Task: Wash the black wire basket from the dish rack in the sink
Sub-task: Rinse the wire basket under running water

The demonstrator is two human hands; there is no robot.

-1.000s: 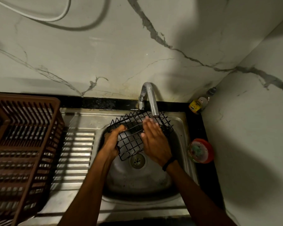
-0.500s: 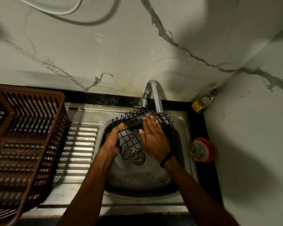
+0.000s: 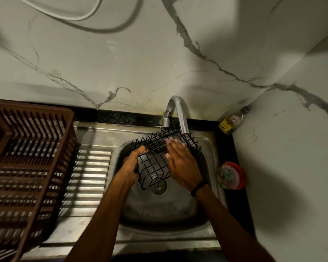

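Observation:
The black wire basket [image 3: 153, 163] is held tilted over the steel sink [image 3: 159, 208], under the spout of the chrome tap [image 3: 180, 114]. My left hand [image 3: 132, 163] grips the basket's left rim, fingers curled over the wires. My right hand [image 3: 182, 163] lies flat against the basket's right half, fingers straight and pointing up towards the spout. The fingertips are blurred. The drain [image 3: 159, 186] shows through the basket's lower corner. Whether water runs from the tap cannot be told.
A brown plastic dish rack [image 3: 25, 167] stands on the ribbed steel drainboard [image 3: 91, 176] at the left. A small yellow-labelled bottle [image 3: 230, 122] sits in the back right corner. A round red tub [image 3: 232, 175] rests on the black counter right of the sink. Marble walls close the back and right.
The basket has stayed under the tap in my left hand's grip. My right hand has slid a little along its wires. The camera has shifted slightly.

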